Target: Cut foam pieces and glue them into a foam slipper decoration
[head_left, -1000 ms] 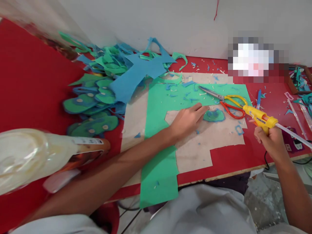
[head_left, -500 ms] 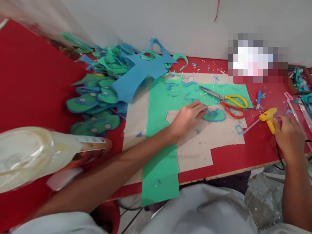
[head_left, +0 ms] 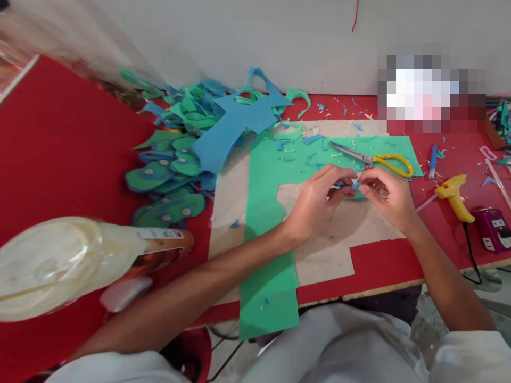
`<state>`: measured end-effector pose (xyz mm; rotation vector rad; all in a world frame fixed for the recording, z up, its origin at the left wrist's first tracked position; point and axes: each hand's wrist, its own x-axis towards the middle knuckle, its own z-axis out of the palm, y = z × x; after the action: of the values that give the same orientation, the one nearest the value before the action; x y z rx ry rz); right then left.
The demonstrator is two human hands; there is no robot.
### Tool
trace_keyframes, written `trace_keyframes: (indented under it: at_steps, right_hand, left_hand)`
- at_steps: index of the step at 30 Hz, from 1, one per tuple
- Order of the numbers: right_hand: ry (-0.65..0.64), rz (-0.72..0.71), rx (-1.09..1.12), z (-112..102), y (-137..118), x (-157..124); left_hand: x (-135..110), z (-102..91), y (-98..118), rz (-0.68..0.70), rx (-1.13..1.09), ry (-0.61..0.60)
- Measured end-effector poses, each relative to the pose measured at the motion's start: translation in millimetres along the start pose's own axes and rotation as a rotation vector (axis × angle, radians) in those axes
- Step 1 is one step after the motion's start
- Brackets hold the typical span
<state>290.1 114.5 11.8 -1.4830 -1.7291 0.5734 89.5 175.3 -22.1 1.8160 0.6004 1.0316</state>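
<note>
My left hand (head_left: 319, 197) is closed in a pinch on a small green and blue foam piece (head_left: 357, 197) over the pale sheet. From the other side my right hand (head_left: 387, 194) pinches at the same piece, its fingertips almost meeting those of the left. The fingers hide much of the piece. Just behind the hands lie scissors (head_left: 367, 158) with a yellow handle; their other handle is mostly covered by my right hand. A yellow glue gun (head_left: 455, 197) rests on the red table to the right, a glue stick poking from its back.
Foam slipper shapes (head_left: 167, 210) are piled at the left under blue and green scraps (head_left: 239, 114). A large bottle (head_left: 96, 260) stands near left. Green foam sheet (head_left: 267, 276) overhangs the front edge. A blue pen (head_left: 433, 159) and purple power socket (head_left: 493, 229) are at the right.
My right hand has left the glue gun and come left to the foam piece. The glue gun now lies on the table. My left hand stays at the piece.
</note>
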Motion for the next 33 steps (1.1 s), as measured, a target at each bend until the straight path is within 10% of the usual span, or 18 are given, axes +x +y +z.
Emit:
trace_keyframes:
  at_steps: [18, 33]
  right_hand:
    - [-0.113, 0.224, 0.102, -3.2, 18.1, -2.8]
    - [-0.185, 0.281, 0.02, 2.2, 28.4, -4.1]
  left_hand:
    - [6.2, -27.1, -15.8, 0.241, 0.509, 0.012]
    - [0.8, -37.2, -28.9, 0.623, 0.952, -0.397]
